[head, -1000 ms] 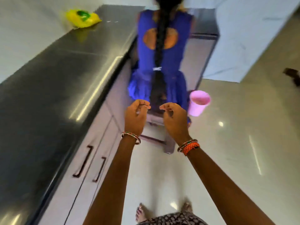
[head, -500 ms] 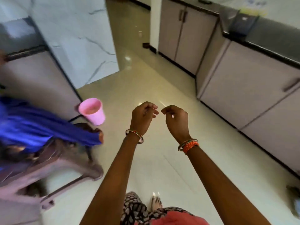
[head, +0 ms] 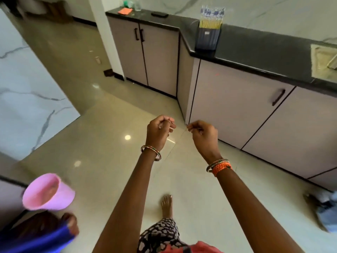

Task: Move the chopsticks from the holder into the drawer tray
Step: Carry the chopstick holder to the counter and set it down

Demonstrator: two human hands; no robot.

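Moved: view swinging right since earlier; pink cup (head: 48,192) now sitting lower left.
Writing: none readable.
Chopsticks (head: 211,19): standing in holder (head: 207,39), upper right, on black counter (head: 255,50).
Hands: left hand (head: 158,132) and right hand (head: 204,136) curling narrow; contents unclear.
Room: glossy floor (head: 109,125).

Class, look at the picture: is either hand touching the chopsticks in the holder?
Apart. The head view shows both the left hand and right hand over the floor, with cabinet front and counter between them and the chopsticks in the holder.
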